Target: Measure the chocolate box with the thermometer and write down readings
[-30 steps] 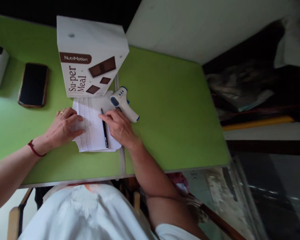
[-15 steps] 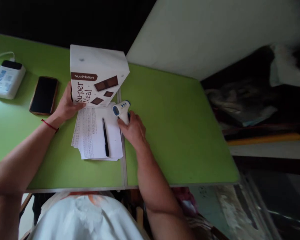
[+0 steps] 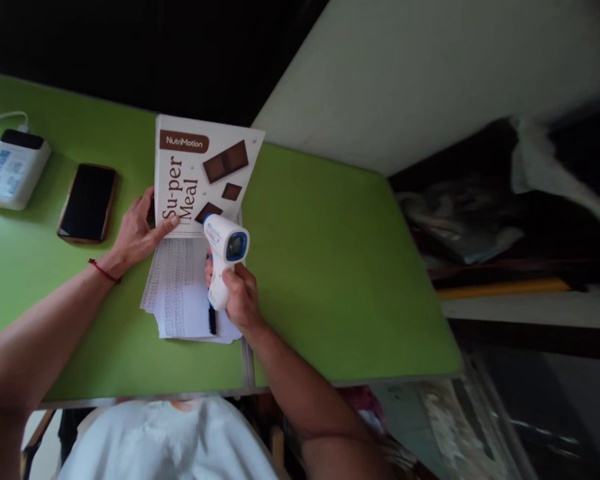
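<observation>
My left hand (image 3: 143, 230) grips the lower left edge of a white box (image 3: 180, 180) printed "NutriMotion Su-per Meal", its thumb on the front face. In my right hand (image 3: 240, 297) is a white and blue infrared thermometer (image 3: 223, 257), held by its handle with the small screen facing me. The thermometer's head overlaps the box's lower right corner in view; I cannot tell whether they touch. Beneath lie printed sheets of paper (image 3: 175, 293). A black pen (image 3: 213, 321) rests on them, mostly hidden behind the thermometer and my right hand.
On the left of the green table (image 3: 340, 287) lie a phone (image 3: 87, 203) and a white power bank (image 3: 15, 170) with a cable plugged in. A dark panel and a pale wall (image 3: 380, 80) border the back. Cluttered shelves stand to the right.
The box has tipped so its front faces me more and its top face no longer shows. My right hand has brought the thermometer left and nearer, turning its screen towards me.
</observation>
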`<action>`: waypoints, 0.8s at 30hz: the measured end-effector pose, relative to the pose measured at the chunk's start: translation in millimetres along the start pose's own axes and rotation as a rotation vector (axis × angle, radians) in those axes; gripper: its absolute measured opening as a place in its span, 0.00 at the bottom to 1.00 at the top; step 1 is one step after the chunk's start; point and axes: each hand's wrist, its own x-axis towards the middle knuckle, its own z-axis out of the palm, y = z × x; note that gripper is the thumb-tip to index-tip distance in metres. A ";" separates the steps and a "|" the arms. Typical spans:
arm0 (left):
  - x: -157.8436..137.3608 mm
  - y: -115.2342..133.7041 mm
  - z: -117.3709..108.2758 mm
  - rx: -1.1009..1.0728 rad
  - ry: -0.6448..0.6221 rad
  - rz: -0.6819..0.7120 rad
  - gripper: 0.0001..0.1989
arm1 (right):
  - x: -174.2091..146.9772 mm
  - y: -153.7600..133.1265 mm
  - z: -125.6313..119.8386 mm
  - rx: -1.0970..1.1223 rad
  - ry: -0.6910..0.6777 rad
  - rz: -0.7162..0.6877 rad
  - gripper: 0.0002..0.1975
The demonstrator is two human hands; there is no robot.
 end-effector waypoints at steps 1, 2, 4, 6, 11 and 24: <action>0.1 0.4 -0.5 0.031 0.002 0.013 0.31 | 1.5 2.0 -0.7 -0.006 0.002 0.009 0.17; 0.2 0.8 -0.8 0.055 0.005 0.026 0.32 | 3.3 3.4 -1.8 -0.013 0.005 0.018 0.16; 0.1 1.3 -0.6 0.070 0.008 0.050 0.31 | 6.7 4.6 -4.1 -0.027 0.012 0.026 0.16; -0.3 1.4 0.3 0.065 0.006 0.066 0.31 | 9.0 4.7 -5.3 -0.053 0.023 0.020 0.16; -2.9 0.0 3.4 0.059 -0.002 0.076 0.33 | 9.3 4.9 -7.5 -0.160 0.086 0.008 0.17; -6.6 -4.4 14.5 0.004 -0.025 0.039 0.38 | 7.9 4.1 -14.1 -0.139 0.154 0.019 0.21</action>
